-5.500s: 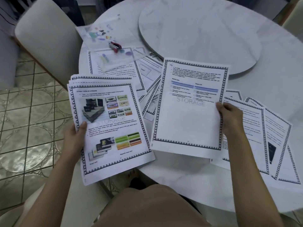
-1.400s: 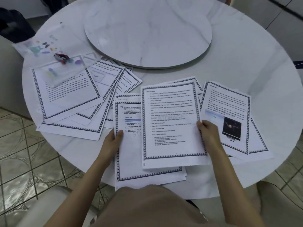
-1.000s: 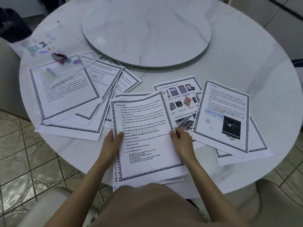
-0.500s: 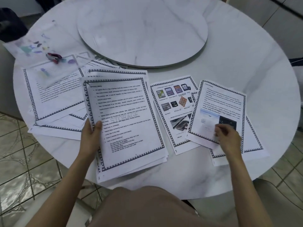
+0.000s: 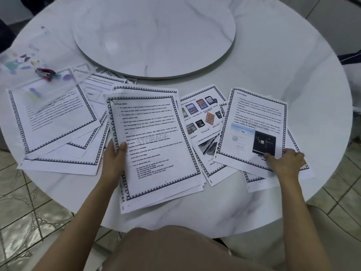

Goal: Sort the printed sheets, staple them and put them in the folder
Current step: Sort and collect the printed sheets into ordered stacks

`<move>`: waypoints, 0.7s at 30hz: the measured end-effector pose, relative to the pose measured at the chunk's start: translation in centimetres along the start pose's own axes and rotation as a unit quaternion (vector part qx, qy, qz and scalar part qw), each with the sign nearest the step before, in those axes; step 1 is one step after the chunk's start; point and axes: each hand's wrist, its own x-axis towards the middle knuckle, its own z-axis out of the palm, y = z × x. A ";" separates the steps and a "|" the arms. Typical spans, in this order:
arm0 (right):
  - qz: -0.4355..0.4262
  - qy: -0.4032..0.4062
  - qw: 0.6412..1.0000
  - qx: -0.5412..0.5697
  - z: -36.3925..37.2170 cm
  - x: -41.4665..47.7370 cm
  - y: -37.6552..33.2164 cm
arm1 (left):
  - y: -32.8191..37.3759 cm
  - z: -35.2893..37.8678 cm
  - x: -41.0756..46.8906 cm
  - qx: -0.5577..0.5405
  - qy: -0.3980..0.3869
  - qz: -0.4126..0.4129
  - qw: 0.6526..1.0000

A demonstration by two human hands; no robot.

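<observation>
My left hand (image 5: 114,160) grips the left edge of a stack of bordered printed sheets (image 5: 154,145), thumb on the top text page. My right hand (image 5: 284,161) pinches the lower right corner of a sheet with a dark picture (image 5: 252,126) and lifts it off the table. Between them lies a sheet with coloured memory-card pictures (image 5: 201,122). More sheets (image 5: 54,130) are fanned out at the left. On them lies a clear plastic folder (image 5: 33,75) with coloured marks, and a red stapler (image 5: 46,73) rests on it.
The round white marble table (image 5: 293,75) carries a raised turntable (image 5: 156,34) in its middle. More sheets lie under my right hand near the table's right edge. Tiled floor shows at the left, and a pale chair (image 5: 332,231) stands at the lower right.
My right hand laid a text sheet on the stack, moved right and took the corner of the dark-picture sheet. My left hand shifted the stack slightly left.
</observation>
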 end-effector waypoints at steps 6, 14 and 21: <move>-0.006 0.009 1.000 0.010 0.4 0.3 0.3 | 1.0 -0.3 0.8 -0.009 0.022 -0.013 1.000; -0.022 0.017 0.999 0.043 0.9 0.5 0.7 | 0.4 0.4 1.5 -0.010 -0.017 -0.019 1.000; 0.020 0.043 0.999 0.023 1.2 0.0 0.7 | -1.5 1.8 0.9 -0.001 -0.070 -0.062 0.996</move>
